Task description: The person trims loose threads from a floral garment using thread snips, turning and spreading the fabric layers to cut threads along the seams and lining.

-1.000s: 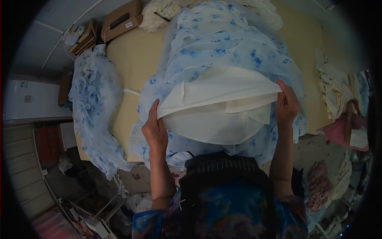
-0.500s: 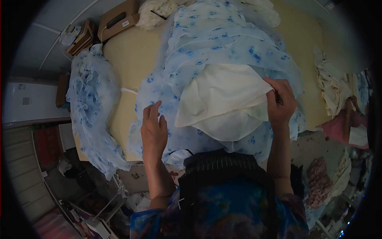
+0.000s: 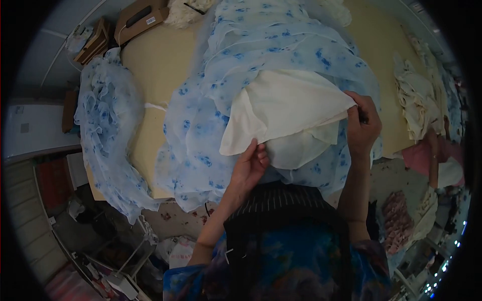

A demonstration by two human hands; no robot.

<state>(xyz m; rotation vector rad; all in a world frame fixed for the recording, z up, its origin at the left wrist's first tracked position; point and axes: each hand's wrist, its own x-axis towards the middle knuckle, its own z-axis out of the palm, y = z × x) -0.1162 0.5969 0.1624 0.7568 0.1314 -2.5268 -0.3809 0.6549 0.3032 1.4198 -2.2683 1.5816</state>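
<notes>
White lining fabric [image 3: 293, 105] lies folded over the lower part of a sheer, ruffled dress [image 3: 271, 45] with blue flowers. My left hand [image 3: 251, 164] pinches the lining's lower edge near its middle, thumb and fingertips together. At the right corner of the same lining, my right hand [image 3: 364, 123] grips the cloth between thumb and fingers and holds it slightly raised. Below the held edge, another rounded layer of the lining [image 3: 298, 150] rests on the blue-flowered fabric.
A yellowish table [image 3: 155, 65] carries a second ruffled blue-flowered piece [image 3: 108, 120] at the left, a cardboard box [image 3: 140, 21] at the back left and cream fabric [image 3: 414, 95] at the right. Beyond the right edge, another person's arm [image 3: 433, 160] shows.
My left hand let go of the lining's left end, moved right and took hold of its lower edge. My right hand still holds the right corner. The lining's left part has folded inward.
</notes>
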